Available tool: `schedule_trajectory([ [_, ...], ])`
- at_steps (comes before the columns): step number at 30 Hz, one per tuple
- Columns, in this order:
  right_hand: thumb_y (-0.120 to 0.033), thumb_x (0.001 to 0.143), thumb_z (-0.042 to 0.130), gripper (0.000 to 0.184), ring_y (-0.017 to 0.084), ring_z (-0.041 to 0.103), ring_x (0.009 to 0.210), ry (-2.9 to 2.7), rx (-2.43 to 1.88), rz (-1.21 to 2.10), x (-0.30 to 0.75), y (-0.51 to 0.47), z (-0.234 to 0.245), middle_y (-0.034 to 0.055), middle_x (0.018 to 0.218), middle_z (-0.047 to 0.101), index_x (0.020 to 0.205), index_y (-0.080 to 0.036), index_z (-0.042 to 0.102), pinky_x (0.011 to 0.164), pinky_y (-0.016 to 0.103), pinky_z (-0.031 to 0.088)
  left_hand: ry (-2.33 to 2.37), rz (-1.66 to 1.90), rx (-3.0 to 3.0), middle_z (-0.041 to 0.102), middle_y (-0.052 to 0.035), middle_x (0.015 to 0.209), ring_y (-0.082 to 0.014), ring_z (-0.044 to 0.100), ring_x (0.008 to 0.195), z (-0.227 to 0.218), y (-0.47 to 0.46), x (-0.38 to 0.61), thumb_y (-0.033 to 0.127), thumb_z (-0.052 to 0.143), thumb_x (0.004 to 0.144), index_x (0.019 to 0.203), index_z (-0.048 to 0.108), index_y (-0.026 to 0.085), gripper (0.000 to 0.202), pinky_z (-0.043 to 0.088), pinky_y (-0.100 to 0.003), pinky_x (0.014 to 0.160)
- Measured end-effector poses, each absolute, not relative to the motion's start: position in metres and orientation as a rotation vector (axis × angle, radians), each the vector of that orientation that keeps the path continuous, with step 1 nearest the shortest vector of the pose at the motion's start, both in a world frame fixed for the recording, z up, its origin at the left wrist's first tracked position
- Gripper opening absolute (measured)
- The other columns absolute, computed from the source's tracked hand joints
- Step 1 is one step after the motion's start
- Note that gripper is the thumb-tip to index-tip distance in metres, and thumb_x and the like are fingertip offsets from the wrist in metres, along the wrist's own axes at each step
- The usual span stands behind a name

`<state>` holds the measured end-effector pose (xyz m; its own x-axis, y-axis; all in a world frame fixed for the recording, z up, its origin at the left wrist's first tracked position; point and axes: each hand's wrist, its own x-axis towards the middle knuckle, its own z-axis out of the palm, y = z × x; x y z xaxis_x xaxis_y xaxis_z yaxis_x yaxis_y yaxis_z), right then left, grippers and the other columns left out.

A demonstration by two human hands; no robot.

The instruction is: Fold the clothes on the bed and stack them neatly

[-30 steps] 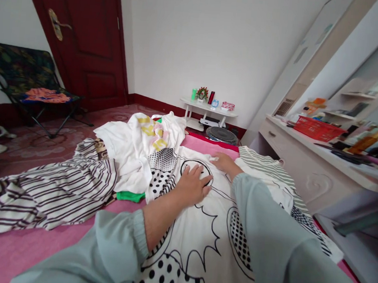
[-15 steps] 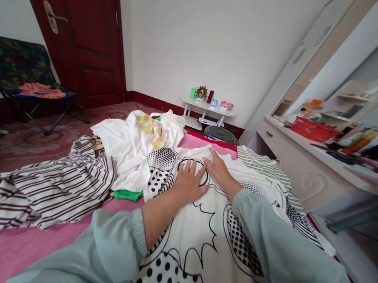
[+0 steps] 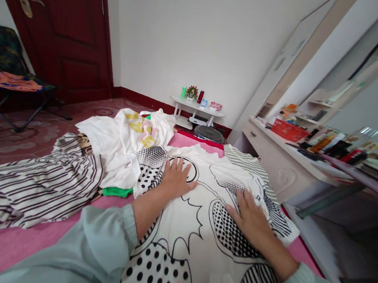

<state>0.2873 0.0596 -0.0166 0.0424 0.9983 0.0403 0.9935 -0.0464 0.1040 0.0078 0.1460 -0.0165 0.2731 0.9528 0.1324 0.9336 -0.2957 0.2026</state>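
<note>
Dotted garment [image 3: 196,220]: centre to six o'clock, near edge cut off.
Left hand [image 3: 177,180]: six o'clock, fingers spread on it, partly hiding a printed circle [image 3: 192,173].
Right hand [image 3: 250,218]: four o'clock, fingers unclenched, covering some print.
Striped garment [image 3: 51,183]: eight o'clock, end cropped.

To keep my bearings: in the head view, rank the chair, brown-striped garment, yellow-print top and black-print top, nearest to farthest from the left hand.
1. Black-print top: under the left hand.
2. Yellow-print top: just left.
3. Brown-striped garment: farther left.
4. Chair: at the view's left edge.
</note>
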Motion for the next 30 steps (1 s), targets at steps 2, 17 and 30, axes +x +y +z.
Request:
schedule_trajectory([
  [2, -0.065, 0.089, 0.018, 0.071, 0.026, 0.009, 0.143, 2.193, 2.201, 0.18, 0.28, 0.052, -0.016, 0.0031, 0.156, 0.011, 0.149, -0.026, 0.024, 0.112, 0.055, 0.02, 1.802, 0.351, 2.458, 0.017, -0.0131, 0.155, -0.0382, 0.007, 0.142, -0.017, 0.147, 0.007, 0.079, 0.022, 0.078, 0.145, 0.033, 0.023, 0.089, 0.003, -0.06, 0.111],
  [17, -0.054, 0.095, 0.025, 0.061, 0.027, 0.014, 0.143, 2.295, 2.178, 0.128, 0.273, 0.021, -0.011, 0.0079, 0.155, 0.019, 0.148, -0.023, 0.026, 0.113, 0.051, 0.02, 1.547, 0.17, 2.672, 0.019, -0.0131, 0.155, -0.0313, 0.016, 0.142, -0.003, 0.071, -0.05, 0.059, 0.026, 0.092, 0.146, 0.032, 0.019, 0.067, 0.018, -0.048, 0.113],
  [30, -0.009, 0.081, 0.043, 0.044, 0.019, 0.052, 0.121, 2.974, 1.861, -0.381, 0.345, -0.119, 0.019, 0.0053, 0.129, 0.058, 0.113, -0.027, 0.067, 0.105, 0.041, 0.04, 1.059, 0.446, 2.901, 0.045, -0.0037, 0.142, -0.0201, 0.049, 0.125, 0.01, 0.008, -0.171, 0.002, 0.041, 0.081, 0.129, 0.055, 0.03, 0.058, 0.04, -0.033, 0.105],
])
